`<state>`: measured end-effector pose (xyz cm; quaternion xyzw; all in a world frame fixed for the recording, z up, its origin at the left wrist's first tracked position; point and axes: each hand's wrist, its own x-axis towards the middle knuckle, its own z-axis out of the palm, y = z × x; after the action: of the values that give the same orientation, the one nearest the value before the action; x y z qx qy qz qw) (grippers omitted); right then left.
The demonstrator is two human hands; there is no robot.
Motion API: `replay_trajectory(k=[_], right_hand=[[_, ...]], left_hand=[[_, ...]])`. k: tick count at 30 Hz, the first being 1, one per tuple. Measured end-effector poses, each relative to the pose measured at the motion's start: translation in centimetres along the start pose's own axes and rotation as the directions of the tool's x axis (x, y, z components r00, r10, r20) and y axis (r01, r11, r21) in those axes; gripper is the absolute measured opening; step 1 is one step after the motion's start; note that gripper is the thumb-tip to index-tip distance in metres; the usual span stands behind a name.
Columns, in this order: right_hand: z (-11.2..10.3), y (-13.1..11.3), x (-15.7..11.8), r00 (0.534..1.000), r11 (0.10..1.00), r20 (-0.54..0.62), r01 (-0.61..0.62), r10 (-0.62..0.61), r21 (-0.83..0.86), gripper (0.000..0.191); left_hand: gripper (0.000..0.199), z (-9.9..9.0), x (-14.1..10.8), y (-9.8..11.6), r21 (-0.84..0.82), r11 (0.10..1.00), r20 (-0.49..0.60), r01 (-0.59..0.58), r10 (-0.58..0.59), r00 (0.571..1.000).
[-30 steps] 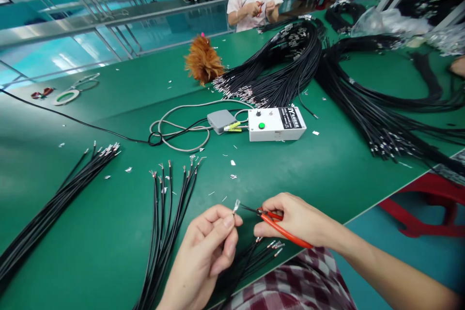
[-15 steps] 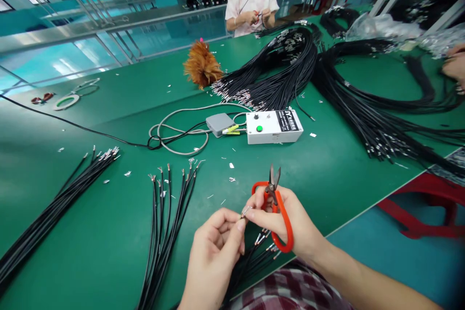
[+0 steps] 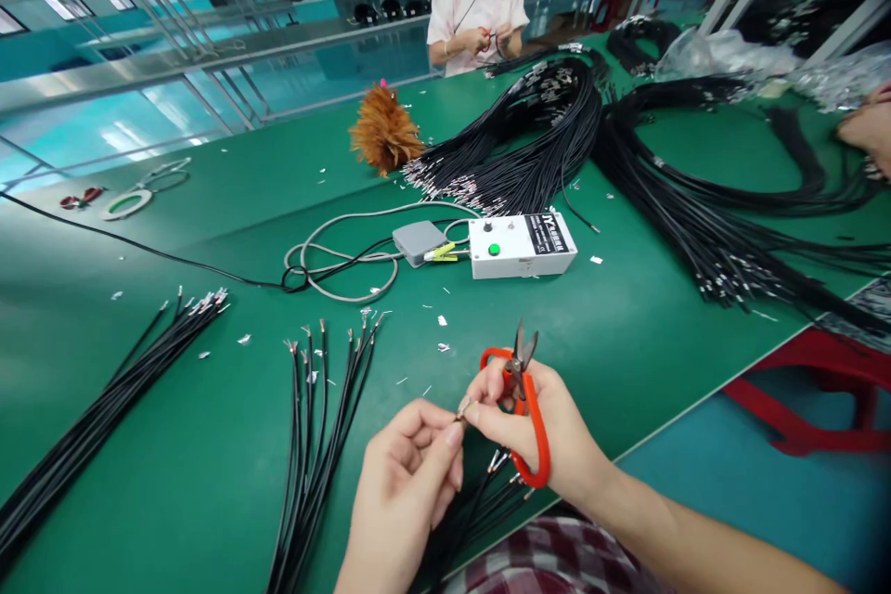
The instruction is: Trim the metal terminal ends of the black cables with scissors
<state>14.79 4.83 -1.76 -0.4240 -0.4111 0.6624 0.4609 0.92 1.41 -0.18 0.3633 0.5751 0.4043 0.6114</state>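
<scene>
My left hand [image 3: 414,473] pinches the end of a black cable [image 3: 459,416] between thumb and forefinger. Orange-handled scissors [image 3: 533,432] hang in my right hand [image 3: 557,427], blades apart and pointing away from me. The thumb and forefinger of that hand also pinch the thin stripped wires at the cable's tip. Under my hands lies a bunch of black cables [image 3: 480,501] with bared ends, partly hidden. Just left of my left hand, another bunch of cables [image 3: 334,445] has splayed wire ends.
A further cable bundle [image 3: 118,399] lies at the left. Beyond my hands stand a white control box [image 3: 522,262], a grey pedal-like block [image 3: 419,243] and a feather duster [image 3: 385,132]. Large cable heaps [image 3: 529,139] fill the back right. A co-worker [image 3: 480,9] works across the table [image 3: 229,445].
The view has shifted slightly. Both hands stay together at the cable's end, and the right thumb and forefinger have closed further over the bare wires. The scissors have turned a little.
</scene>
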Motion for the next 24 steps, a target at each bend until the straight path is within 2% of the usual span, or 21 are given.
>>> replay_trajectory(k=[1,3,5,6,7,8,10,12,14,16,19,21,24], right_hand=[[0.0,-0.1,0.0,1.000,1.000,-0.007,-0.014,0.014,-0.011,0.026],[0.0,-0.3,0.1,0.999,0.998,-0.026,-0.046,0.045,-0.045,0.027],[-0.1,-0.6,0.2,0.997,0.995,-0.036,-0.076,0.073,-0.066,0.029],[-0.1,-0.7,0.2,0.996,0.994,-0.037,-0.086,0.083,-0.066,0.030],[-0.3,-0.8,0.2,0.995,0.994,-0.035,-0.091,0.089,-0.063,0.031],[-0.5,-0.9,0.2,0.996,0.994,-0.029,-0.090,0.088,-0.061,0.031],[-1.2,-0.9,0.1,0.996,0.991,0.011,-0.084,0.085,-0.100,0.031],[-2.0,-0.8,-0.1,0.992,0.963,0.067,-0.086,0.106,-0.255,0.029],[-2.8,-0.8,-0.4,0.986,0.863,0.098,-0.066,0.133,-0.502,0.029],[-3.2,-0.9,-0.7,0.986,0.698,0.105,-0.017,0.131,-0.716,0.033],[-3.0,-1.2,-0.9,0.983,0.513,0.137,0.055,0.123,-0.857,0.040],[-2.7,-1.5,-0.7,0.979,0.472,0.155,0.074,0.134,-0.878,0.043],[-2.3,-1.8,-0.3,0.970,0.496,0.174,0.068,0.172,-0.866,0.047]], left_hand=[[0.017,0.3,-0.2,-0.1,0.109,0.990,-0.084,-0.090,0.100,0.991],[0.006,0.9,-0.6,-0.4,0.369,0.894,-0.186,-0.255,0.339,0.922],[0.009,1.2,-0.8,-0.7,0.546,0.770,-0.202,-0.330,0.503,0.840],[0.012,1.3,-0.8,-0.7,0.573,0.746,-0.201,-0.338,0.528,0.825],[0.011,1.2,-0.7,-0.6,0.561,0.756,-0.200,-0.336,0.519,0.831],[0.010,1.1,-0.6,-0.5,0.516,0.793,-0.195,-0.324,0.477,0.857],[0.005,0.5,-0.3,0.0,0.361,0.901,-0.183,-0.243,0.323,0.928],[0.012,-0.1,-0.1,0.6,0.197,0.974,-0.173,-0.115,0.150,0.974],[0.021,-0.6,0.0,1.1,0.079,0.996,-0.189,-0.036,0.050,0.981],[0.025,-0.7,0.0,1.4,0.023,1.000,-0.197,-0.007,0.012,0.980],[0.025,-0.4,-0.2,1.5,0.003,1.000,-0.176,0.015,-0.015,0.984],[0.023,-0.2,-0.3,1.5,0.019,1.000,-0.152,0.017,-0.014,0.988],[0.020,0.0,-0.3,1.5,0.064,0.998,-0.105,0.006,0.000,0.994]])
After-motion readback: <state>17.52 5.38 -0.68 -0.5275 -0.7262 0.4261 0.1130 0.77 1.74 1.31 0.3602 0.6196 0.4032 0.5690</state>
